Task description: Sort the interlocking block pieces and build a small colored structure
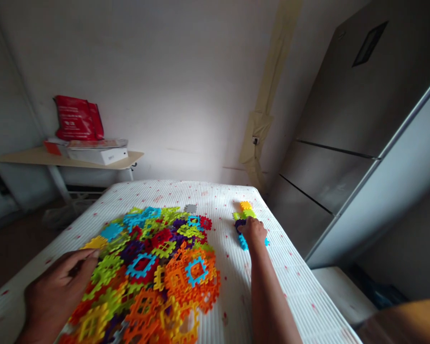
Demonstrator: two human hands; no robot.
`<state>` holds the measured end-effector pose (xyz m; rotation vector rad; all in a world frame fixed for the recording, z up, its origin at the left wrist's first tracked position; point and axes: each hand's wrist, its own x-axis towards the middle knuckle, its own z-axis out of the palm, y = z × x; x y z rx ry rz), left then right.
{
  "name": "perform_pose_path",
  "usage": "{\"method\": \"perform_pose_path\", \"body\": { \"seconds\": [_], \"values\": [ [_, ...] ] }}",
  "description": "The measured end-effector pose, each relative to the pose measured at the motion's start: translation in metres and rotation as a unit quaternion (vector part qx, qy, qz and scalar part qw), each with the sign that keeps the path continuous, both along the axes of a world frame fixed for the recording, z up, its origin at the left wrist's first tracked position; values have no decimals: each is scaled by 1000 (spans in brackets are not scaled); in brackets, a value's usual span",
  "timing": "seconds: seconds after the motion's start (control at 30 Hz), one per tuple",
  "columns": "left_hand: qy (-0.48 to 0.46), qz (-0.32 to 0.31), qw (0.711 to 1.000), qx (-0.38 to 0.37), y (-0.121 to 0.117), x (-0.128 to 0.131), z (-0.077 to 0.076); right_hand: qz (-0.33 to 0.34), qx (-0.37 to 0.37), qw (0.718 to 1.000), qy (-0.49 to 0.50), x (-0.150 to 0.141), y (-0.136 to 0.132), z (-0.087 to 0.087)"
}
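Observation:
A broad heap of interlocking plastic building tiles (143, 263) in many colours covers the near left of the table. My left hand (59, 286) is at the heap's left edge, thumb and forefinger pinched together. A yellow tile (95, 242) lies right beside those fingertips; whether they grip anything is hidden. Over on the right, my right hand (254, 230) is closed at a purple tile (239, 224) and covers part of it. Around this hand is a small group of tiles: a yellow-orange tile (245, 205) at the far end, a lime tile (250, 213), and a blue tile (242, 242) nearer me.
A white ribbed cloth with red specks covers the table (218, 196). A grey tile (190, 209) lies behind the heap. Back left, a side table (32, 156) bears a white box (100, 155) and a red bag (77, 119). A tall grey refrigerator (329, 119) stands close on the right.

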<state>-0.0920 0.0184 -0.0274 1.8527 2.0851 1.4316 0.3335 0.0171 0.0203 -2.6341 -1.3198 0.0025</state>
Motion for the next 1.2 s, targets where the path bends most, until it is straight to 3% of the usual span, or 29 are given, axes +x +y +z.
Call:
{"method": "perform_pose_path", "body": {
  "seconds": [0.13, 0.47, 0.63, 0.77, 0.9, 1.03, 1.2],
  "values": [
    [-16, -13, 1000, 10, -5, 7, 16, 5, -1, 1000, -1, -1, 0, -1],
    [40, -76, 996, 36, -9, 17, 16, 14, -16, 1000, -2, -3, 1, -3],
    [41, -131, 990, 25, -3, 27, 27, 11, -5, 1000, 2, -3, 0, 3],
    [95, -232, 967, -30, 8, 51, 51, 33, 41, 999, -12, -6, 1, 13],
    [201, -323, 914, -139, 18, 93, 69, 73, 73, 995, -13, -14, 3, 19],
    [226, -332, 894, -200, 35, 129, 67, 116, 86, 989, 6, -25, 4, 22],
    [247, -355, 850, -301, 72, 147, 60, 141, 99, 985, 14, -33, 4, 22]
  ]
}}
